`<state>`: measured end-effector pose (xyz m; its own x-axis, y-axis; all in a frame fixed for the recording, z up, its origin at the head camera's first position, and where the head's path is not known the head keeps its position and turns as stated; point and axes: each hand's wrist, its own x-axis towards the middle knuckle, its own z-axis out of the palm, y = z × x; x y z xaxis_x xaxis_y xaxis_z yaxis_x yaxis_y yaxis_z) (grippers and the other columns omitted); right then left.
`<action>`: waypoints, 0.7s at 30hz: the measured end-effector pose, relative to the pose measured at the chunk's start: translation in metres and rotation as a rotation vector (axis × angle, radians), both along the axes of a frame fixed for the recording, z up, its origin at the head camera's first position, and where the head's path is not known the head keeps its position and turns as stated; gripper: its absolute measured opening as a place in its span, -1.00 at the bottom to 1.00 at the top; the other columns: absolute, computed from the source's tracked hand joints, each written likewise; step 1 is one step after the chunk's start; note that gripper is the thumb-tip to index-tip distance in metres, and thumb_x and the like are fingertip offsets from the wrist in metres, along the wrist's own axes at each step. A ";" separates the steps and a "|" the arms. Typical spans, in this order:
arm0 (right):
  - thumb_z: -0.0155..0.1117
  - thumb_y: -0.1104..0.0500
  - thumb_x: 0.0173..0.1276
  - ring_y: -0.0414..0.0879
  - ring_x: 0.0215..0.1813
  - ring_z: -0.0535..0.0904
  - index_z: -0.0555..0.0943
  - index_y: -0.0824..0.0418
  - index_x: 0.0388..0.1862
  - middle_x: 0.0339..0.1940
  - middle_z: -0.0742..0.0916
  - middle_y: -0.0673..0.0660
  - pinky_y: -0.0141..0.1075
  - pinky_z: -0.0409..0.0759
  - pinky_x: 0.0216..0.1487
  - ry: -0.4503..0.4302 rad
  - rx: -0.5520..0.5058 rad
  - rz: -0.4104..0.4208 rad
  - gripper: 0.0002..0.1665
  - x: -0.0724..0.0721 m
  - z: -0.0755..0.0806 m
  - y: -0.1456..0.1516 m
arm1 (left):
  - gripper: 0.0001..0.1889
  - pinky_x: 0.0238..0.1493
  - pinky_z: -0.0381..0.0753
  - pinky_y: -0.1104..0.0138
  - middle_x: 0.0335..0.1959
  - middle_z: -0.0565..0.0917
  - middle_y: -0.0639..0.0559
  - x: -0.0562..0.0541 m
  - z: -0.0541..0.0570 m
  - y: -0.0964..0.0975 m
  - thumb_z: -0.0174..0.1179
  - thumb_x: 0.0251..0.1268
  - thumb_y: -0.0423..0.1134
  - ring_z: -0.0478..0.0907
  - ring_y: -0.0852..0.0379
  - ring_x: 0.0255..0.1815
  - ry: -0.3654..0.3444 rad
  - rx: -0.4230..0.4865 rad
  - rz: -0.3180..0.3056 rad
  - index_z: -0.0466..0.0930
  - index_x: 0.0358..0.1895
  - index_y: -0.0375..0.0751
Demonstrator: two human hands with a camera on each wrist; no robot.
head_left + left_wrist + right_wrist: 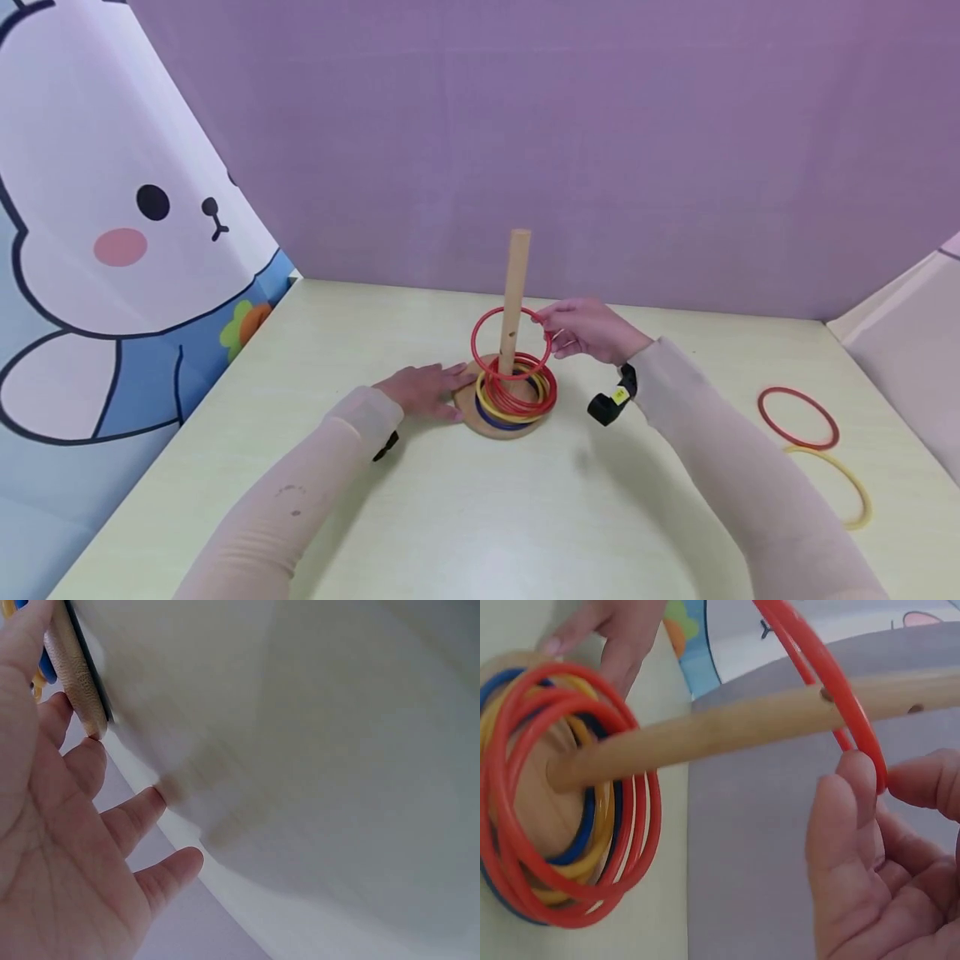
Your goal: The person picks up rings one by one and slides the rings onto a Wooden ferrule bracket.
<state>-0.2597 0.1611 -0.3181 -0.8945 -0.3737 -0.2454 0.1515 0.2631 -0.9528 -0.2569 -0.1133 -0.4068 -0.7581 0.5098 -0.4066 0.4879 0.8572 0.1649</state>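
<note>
A wooden post [516, 271] stands on a round wooden base [467, 408]. My left hand [426, 392] rests its spread fingers against the base's left side; in the left wrist view, fingertips touch the base's edge. With thumb and fingers, my right hand [592, 329] pinches a red ring [847, 701] that encircles the post partway up, above the others. Piled around the foot of the post lie several red rings [634, 862], yellow rings [604, 814] and blue rings [580, 844], overlapping one another.
On the pale table [450, 517] at the right lie another red ring [763, 414] and a yellow ring [864, 492], the latter partly hidden by my right sleeve. A purple cloth wall [375, 150] rises behind the table. A cartoon-printed cloth [67, 275] hangs at the left.
</note>
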 end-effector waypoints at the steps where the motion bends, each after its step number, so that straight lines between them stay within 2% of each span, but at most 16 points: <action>1: 0.01 0.32 0.37 -0.18 -0.51 0.56 0.44 0.51 0.19 -0.38 0.58 0.09 -0.35 0.65 -0.35 0.004 0.012 0.006 -0.55 -0.002 -0.001 0.000 | -0.22 0.35 0.16 -0.12 0.55 -0.03 0.16 0.000 0.000 0.000 0.12 0.29 0.21 0.02 -0.12 0.50 0.001 0.002 -0.003 0.01 0.52 0.23; 6: 0.01 0.31 0.35 -0.17 -0.52 0.52 0.46 0.52 0.18 -0.51 0.58 0.05 -0.30 0.64 -0.36 0.018 0.070 0.033 -0.54 -0.010 -0.009 0.000 | -0.22 0.35 0.16 -0.11 0.55 -0.02 0.13 0.002 0.002 -0.001 0.12 0.29 0.20 0.02 -0.15 0.49 -0.006 0.023 -0.013 0.01 0.52 0.20; 12: 0.03 0.31 0.37 -0.20 -0.55 0.52 0.48 0.52 0.17 -0.57 0.59 0.02 -0.18 0.67 -0.29 0.033 0.127 0.070 -0.56 -0.018 -0.018 0.000 | -0.21 0.34 0.17 -0.10 0.55 -0.01 0.10 0.003 0.008 0.000 0.09 0.29 0.23 0.04 -0.16 0.49 0.003 0.001 -0.026 0.01 0.53 0.18; 21: 0.04 0.26 0.36 -0.15 -0.49 0.46 0.53 0.47 0.15 -0.56 0.53 0.04 -0.22 0.66 -0.31 0.036 0.196 0.110 -0.56 -0.025 -0.037 -0.002 | -0.22 0.35 0.15 -0.10 0.55 -0.02 0.12 0.002 0.003 0.001 0.11 0.30 0.19 0.03 -0.15 0.49 -0.003 0.007 -0.006 0.02 0.53 0.17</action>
